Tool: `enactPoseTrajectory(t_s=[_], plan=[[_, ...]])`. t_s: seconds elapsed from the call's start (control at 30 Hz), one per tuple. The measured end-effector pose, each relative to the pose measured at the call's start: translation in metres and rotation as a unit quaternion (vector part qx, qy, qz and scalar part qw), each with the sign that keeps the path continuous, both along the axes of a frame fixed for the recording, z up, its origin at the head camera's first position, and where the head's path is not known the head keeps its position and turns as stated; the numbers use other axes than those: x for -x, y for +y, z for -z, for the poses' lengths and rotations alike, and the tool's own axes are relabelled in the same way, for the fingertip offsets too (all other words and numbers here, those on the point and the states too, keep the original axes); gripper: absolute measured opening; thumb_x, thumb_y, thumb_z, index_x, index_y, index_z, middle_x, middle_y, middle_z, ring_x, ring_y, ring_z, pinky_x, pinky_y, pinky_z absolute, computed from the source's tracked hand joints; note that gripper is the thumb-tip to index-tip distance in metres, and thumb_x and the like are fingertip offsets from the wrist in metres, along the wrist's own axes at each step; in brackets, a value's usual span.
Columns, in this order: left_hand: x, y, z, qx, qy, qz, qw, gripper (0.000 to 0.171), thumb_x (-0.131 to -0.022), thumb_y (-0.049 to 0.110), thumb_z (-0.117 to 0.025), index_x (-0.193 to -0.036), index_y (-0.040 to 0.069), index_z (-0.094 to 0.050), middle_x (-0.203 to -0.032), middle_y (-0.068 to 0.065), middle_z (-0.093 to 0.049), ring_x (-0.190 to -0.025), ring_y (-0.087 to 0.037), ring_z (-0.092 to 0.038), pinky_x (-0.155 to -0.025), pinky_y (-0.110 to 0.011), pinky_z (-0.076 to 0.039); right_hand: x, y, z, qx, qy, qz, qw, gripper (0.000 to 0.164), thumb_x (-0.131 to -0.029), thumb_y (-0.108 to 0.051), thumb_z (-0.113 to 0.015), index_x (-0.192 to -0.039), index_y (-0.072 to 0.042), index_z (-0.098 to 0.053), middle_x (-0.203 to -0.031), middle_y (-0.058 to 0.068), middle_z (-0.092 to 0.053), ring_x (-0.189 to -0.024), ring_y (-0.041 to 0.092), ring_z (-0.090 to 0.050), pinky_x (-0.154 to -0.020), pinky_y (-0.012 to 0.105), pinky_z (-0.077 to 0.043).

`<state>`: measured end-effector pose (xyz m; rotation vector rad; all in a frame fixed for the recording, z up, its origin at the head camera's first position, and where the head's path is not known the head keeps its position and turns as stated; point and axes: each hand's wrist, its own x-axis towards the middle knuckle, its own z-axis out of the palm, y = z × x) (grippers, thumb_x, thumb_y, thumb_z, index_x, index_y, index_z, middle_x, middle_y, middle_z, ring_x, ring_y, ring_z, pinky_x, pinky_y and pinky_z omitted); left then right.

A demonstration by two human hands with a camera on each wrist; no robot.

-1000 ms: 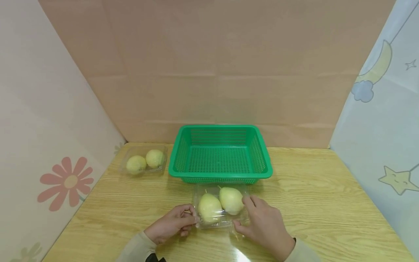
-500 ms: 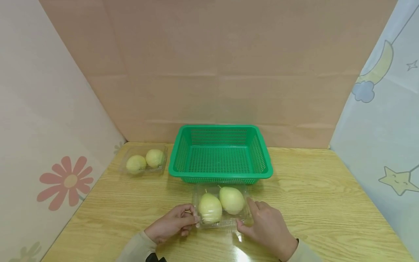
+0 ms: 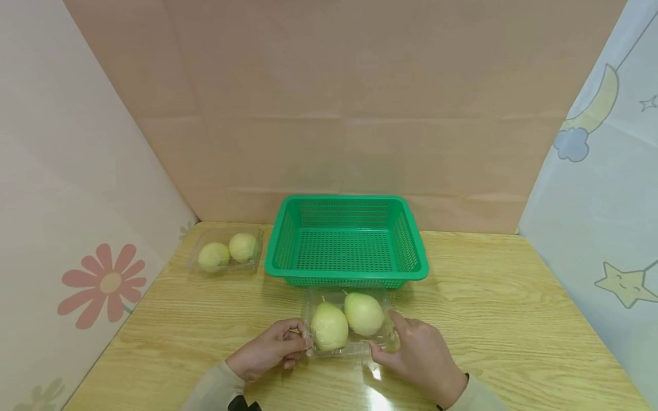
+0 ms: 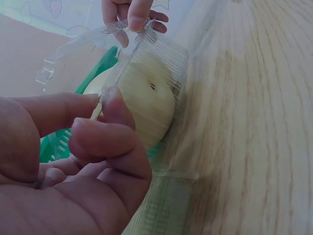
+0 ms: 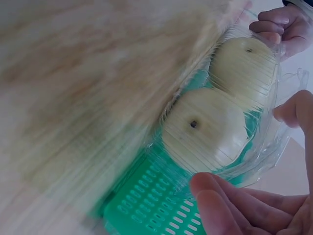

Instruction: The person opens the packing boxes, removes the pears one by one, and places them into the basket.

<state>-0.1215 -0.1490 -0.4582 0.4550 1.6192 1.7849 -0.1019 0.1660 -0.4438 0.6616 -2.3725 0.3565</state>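
A clear plastic fruit box (image 3: 354, 346) with two pale yellow-green pears, the left pear (image 3: 329, 327) and the right pear (image 3: 364, 314), lies just in front of the green basket. My left hand (image 3: 271, 349) pinches the box's left front edge between thumb and fingers. At the right front corner, my right hand (image 3: 417, 355) holds the box, its thumb at the front and its fingers along the side. In the left wrist view, a clear lid edge (image 4: 63, 50) stands apart from the rim. Ribbed box walls cover the pears in the right wrist view.
The green basket (image 3: 346, 275) stands behind the box, with nothing visible inside. A second clear box (image 3: 224, 232) with two pears sits at the back left of the wooden table (image 3: 493, 308). Printed walls flank both sides, with a brown backdrop behind.
My right hand has shifted slightly right along the box's corner. Reflections on the clear plastic over the pears have changed. The left hand keeps its place.
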Motion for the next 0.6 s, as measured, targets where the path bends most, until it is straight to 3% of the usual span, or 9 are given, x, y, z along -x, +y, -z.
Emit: enactPoseTrajectory(t_s=[0.2, 0.3, 0.43, 0.6], plan=[[0.001, 0.000, 0.001, 0.006, -0.001, 0.000, 1.0000, 0.011, -0.101, 0.012, -0.058, -0.094, 0.010, -0.050, -0.085, 0.003, -0.067, -0.057, -0.004, -0.038, -0.055, -0.019, -0.038, 0.002, 0.001, -0.004, 0.027, -0.001, -0.026, 0.999, 0.052, -0.065, -0.036, -0.078, -0.099, 0.001, -0.066, -0.048, -0.016, -0.032, -0.046, -0.008, -0.019, -0.040, 0.010, -0.022], [0.001, 0.000, 0.001, 0.006, 0.004, -0.005, 1.0000, 0.010, -0.102, 0.010, -0.057, -0.094, 0.010, -0.051, -0.086, 0.003, -0.067, -0.057, -0.004, -0.038, -0.055, -0.019, -0.038, 0.002, 0.002, -0.006, 0.035, -0.022, -0.027, 0.999, 0.053, -0.068, -0.037, -0.080, -0.102, 0.000, -0.064, -0.048, -0.014, -0.040, -0.044, -0.009, -0.026, -0.040, 0.010, -0.024], [0.000, 0.000, 0.000, 0.010, 0.005, -0.013, 0.9999, 0.009, -0.102, 0.009, -0.054, -0.094, 0.009, -0.051, -0.088, 0.002, -0.067, -0.057, -0.004, -0.038, -0.055, -0.020, -0.037, -0.001, 0.003, -0.010, 0.049, -0.099, 0.008, 0.994, 0.060, -0.071, -0.045, -0.085, -0.108, -0.004, -0.064, -0.057, -0.009, -0.058, -0.044, -0.007, -0.039, -0.042, 0.015, -0.034], [-0.001, 0.001, -0.001, 0.016, -0.001, -0.022, 0.9996, 0.009, -0.102, 0.010, -0.055, -0.095, 0.009, -0.050, -0.089, 0.001, -0.067, -0.057, -0.005, -0.037, -0.056, -0.020, -0.038, -0.003, 0.007, -0.018, 0.084, -0.216, 0.079, 0.969, 0.060, -0.075, -0.058, -0.081, -0.106, -0.010, -0.064, -0.059, -0.015, -0.054, -0.044, -0.003, -0.038, -0.043, 0.021, -0.035]])
